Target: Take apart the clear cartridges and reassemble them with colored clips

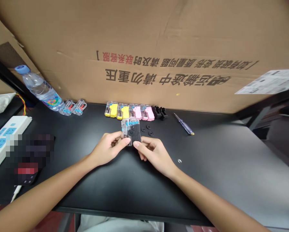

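Both hands hold a small flat device [131, 127] with a clear plastic shell, a black panel with a round part on it, and blue inside. My left hand [110, 146] pinches its left side, thumb on the near lower edge. On its right side, the thumb and fingers of my right hand [155, 153] grip the black part. Just beyond my right hand lie several small black rings [148, 130]. Behind the device, similar clear pieces stand in a row, with yellow parts [113, 110] on the left and pink parts [149, 113] on the right.
Black parts [160, 112] end the row. A screwdriver [184, 124] and a small pale crescent-shaped piece [179, 160] lie to the right. At left are a water bottle [41, 88], clear hooked pieces [78, 107], a power strip [7, 138] and a phone [29, 180]. A cardboard wall [144, 32] stands behind.
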{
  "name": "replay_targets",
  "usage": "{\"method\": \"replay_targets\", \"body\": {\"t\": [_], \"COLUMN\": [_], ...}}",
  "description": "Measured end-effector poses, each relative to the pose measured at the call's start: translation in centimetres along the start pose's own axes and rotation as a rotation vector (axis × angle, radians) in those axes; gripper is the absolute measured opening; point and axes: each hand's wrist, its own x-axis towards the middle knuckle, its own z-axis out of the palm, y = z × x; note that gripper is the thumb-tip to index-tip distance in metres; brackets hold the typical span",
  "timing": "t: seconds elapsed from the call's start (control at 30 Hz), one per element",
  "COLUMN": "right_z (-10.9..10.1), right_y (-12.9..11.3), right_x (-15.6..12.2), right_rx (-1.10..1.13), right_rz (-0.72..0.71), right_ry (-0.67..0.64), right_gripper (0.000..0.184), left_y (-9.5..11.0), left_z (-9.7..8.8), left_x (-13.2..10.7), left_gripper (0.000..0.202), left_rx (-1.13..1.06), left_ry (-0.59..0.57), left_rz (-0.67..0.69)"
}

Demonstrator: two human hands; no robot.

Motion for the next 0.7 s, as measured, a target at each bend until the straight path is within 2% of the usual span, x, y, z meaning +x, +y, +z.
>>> {"method": "replay_targets", "body": {"t": [0.33,0.5,0.6,0.7], "right_z": [-0.9,-4.2,-6.4,-7.5], "right_y": [-0.3,-0.1,0.4,0.7], "right_x": [0.6,2.5,4.2,5.7], "right_rx": [0.077,0.104,0.063,-0.004], "right_rz": [0.072,0.045,0.084,0.088], "right_ry": [0.055,0.271,0.279,0.282], "right_gripper": [0.052,0.060,0.061,0.064], "left_y": [0.1,-0.5,-1.2,-1.5], "left_z": [-0.3,-0.5,-0.4,-0.4], "left_x": [0.4,0.5,0.5,0.5], "left_gripper": [0.046,0.041,0.034,0.030], "left_rx": [0.017,0.046,0.107,0.139], "left_ry": [0.023,0.032,0.044,0.032], "left_rz": [-0.001,-0.009,0.031,0.045]}}
